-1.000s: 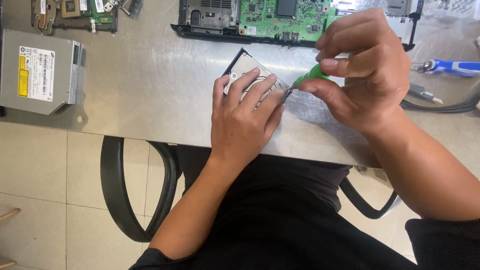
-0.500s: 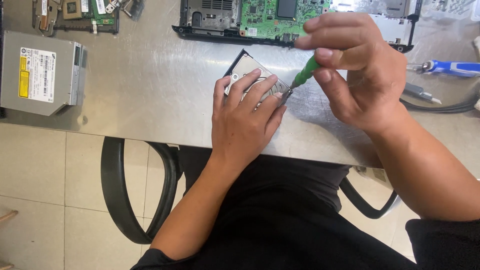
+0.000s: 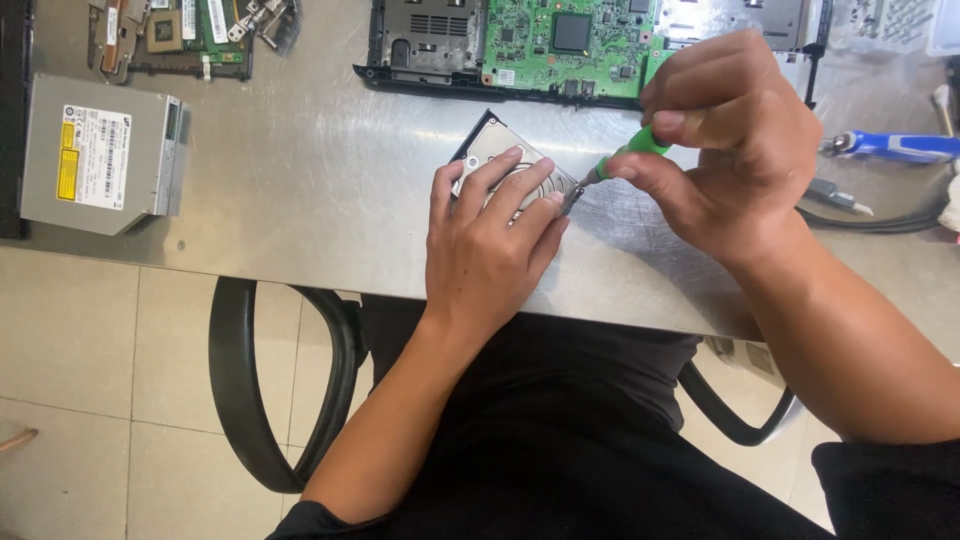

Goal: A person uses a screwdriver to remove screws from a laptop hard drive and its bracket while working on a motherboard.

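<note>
An optical drive [image 3: 100, 155] lies far left. The left hand [image 3: 490, 250] presses flat on the hard drive [image 3: 495, 150] near the table [image 3: 300, 200] middle; keep it pinned. The right hand [image 3: 725, 150] pinches a green screwdriver [image 3: 625, 155], upright at the drive's right corner. Bare table lies left; a circuit board [image 3: 570, 40] crowds the far side.

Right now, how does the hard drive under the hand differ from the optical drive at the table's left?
The hard drive is smaller, lies skewed to the table edge, and is pinned by the left hand while the right hand works a green screwdriver at its corner. The optical drive is larger, lies nearly square, untouched, with a yellow-marked label. Both are grey metal slabs lying flat.
</note>
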